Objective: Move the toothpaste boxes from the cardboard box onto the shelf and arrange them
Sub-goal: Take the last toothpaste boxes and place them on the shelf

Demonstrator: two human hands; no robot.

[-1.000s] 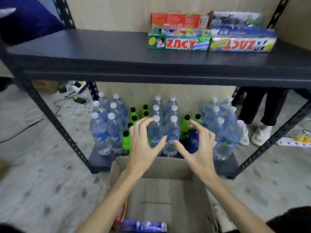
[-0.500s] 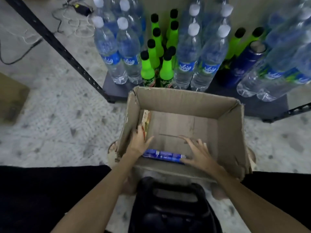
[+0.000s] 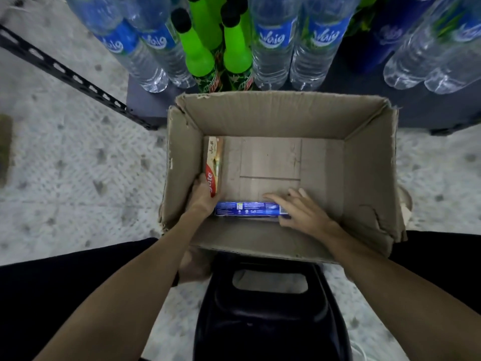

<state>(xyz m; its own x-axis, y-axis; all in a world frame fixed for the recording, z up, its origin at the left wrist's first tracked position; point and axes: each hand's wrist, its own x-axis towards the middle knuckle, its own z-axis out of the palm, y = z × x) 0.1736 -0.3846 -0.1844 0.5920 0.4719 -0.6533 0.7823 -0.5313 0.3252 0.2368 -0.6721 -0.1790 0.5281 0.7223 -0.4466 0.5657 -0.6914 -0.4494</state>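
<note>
An open cardboard box (image 3: 369, 173) sits on the floor below me. Two toothpaste boxes lie inside. A red and cream toothpaste box (image 3: 214, 162) leans along the left wall, and my left hand (image 3: 201, 198) grips its near end. A blue toothpaste box (image 3: 247, 209) lies flat along the near wall. My right hand (image 3: 299, 209) rests on its right end, fingers spread over it. The upper shelf is out of view.
Clear water bottles (image 3: 270, 50) and green bottles (image 3: 197, 56) stand on the low shelf board behind the box. A black perforated shelf post (image 3: 65, 74) slants at the left. A dark plastic stool (image 3: 270, 308) is under me. Speckled floor surrounds the box.
My view dropped from the upper shelf to the box. Both hands went down into the box; the left closed on the red box's end, the right settled on the blue box.
</note>
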